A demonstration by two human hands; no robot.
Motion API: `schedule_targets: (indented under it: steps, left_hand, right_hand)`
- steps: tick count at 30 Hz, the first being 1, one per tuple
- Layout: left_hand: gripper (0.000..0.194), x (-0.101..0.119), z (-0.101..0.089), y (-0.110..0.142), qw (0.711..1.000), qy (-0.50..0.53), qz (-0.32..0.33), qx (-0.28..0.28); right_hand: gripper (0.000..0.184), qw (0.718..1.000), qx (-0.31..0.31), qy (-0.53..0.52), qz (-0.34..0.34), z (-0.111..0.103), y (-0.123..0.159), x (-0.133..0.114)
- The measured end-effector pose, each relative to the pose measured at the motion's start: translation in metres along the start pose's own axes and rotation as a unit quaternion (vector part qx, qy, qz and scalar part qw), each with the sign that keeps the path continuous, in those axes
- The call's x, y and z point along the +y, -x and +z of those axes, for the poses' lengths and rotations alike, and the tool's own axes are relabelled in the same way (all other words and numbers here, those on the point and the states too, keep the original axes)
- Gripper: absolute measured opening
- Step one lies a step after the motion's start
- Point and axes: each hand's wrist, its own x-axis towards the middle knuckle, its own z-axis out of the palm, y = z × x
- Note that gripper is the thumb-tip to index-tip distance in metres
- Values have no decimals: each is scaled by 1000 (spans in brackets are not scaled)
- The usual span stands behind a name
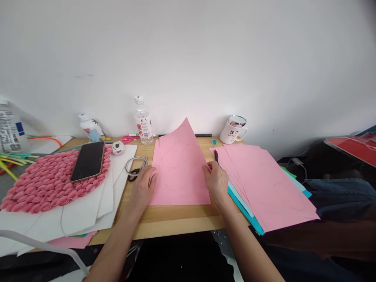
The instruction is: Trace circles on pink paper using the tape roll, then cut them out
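In front of me a pink paper sheet (183, 168) with faint pencilled circles lies on more pink paper, its far edge bent upward. My right hand (216, 179) pinches the sheet's right edge between thumb and fingers. At the left edge rests my left hand (143, 187), fingers loosely curved and thumb apart, touching the paper but not gripping it. Partly under that hand are black-handled scissors (133, 174), beside a roll of tape (129, 164). Just beyond my right hand a dark pen with a red end (216, 155) lies by a second stack of pink sheets (270, 188).
A phone (88, 161) lies on a pink petal-covered piece (47, 182) over white sheets (79, 213) at left. Along the wall stand a water bottle (143, 123), a small white bottle (91, 127) and a white mug (230, 131). A white cable (49, 246) crosses the lower left.
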Motion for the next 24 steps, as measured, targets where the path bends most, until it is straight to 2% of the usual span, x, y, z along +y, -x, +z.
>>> schedule_targets:
  steps: [6, 10, 13, 15, 17, 20, 24]
  left_hand:
    - [32, 8, -3, 1, 995, 23, 0, -101]
    - [43, 15, -6, 1, 973, 30, 40, -224]
    - [58, 17, -5, 1, 957, 4, 76, -281]
    - [62, 18, -4, 0, 949, -16, 90, -303]
    - [63, 18, -4, -1, 942, -30, 92, -321]
    - [63, 19, -6, -3, 935, -31, 93, -340]
    - [57, 19, -6, -1, 937, -16, 106, -334]
  right_hand:
    - [38, 991, 69, -116, -20, -21, -1, 3]
    - [43, 980, 141, -142, 12, -50, -9, 31]
    - [40, 973, 200, -110, 41, -79, -20, 75]
    - [45, 968, 214, -104, 74, -100, -28, 111]
    - [49, 971, 190, -79, 122, -120, -34, 148]
    - [45, 976, 139, 2, 166, -142, -38, 198]
    - [47, 977, 68, 33, 198, -148, -41, 252]
